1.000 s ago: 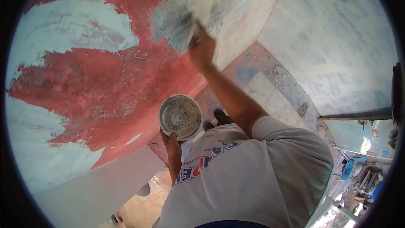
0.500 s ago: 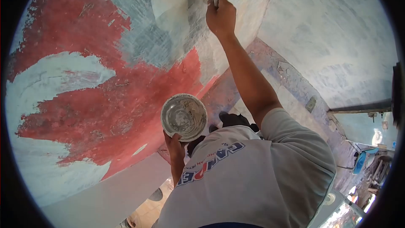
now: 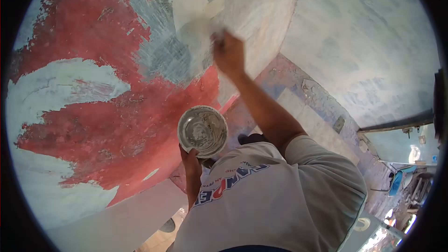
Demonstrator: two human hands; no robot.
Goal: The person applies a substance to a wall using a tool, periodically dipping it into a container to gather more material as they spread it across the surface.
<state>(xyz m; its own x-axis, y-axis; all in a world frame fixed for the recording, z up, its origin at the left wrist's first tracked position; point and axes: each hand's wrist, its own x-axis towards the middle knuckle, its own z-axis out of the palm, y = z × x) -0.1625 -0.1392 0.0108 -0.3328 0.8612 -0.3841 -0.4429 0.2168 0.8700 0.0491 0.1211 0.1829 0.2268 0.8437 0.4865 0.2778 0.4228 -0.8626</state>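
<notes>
My left hand (image 3: 190, 158) grips a round bowl (image 3: 181, 133) by its rim, thumb over the edge. Grey-white paste is smeared round the bowl's inside. Higher up, my right hand (image 3: 229, 53) is closed on a putty knife (image 3: 217, 34), which is blurred by motion and partly hidden by the fingers. The knife is right at the wall (image 3: 135, 116), over a pale, freshly coated strip. Red paint shows on much of this wall, with whitish and grey filler patches around it.
A second whitish wall (image 3: 359, 51) meets this one in a corner at the right. The floor (image 3: 317, 107) below is stained and has a pale board or tile strip. Blue and other cluttered items (image 3: 396, 182) lie at the far right.
My right hand has swept down and slightly left along the wall with the putty knife, leaving a paler coat above. My left hand still holds the bowl in nearly the same place.
</notes>
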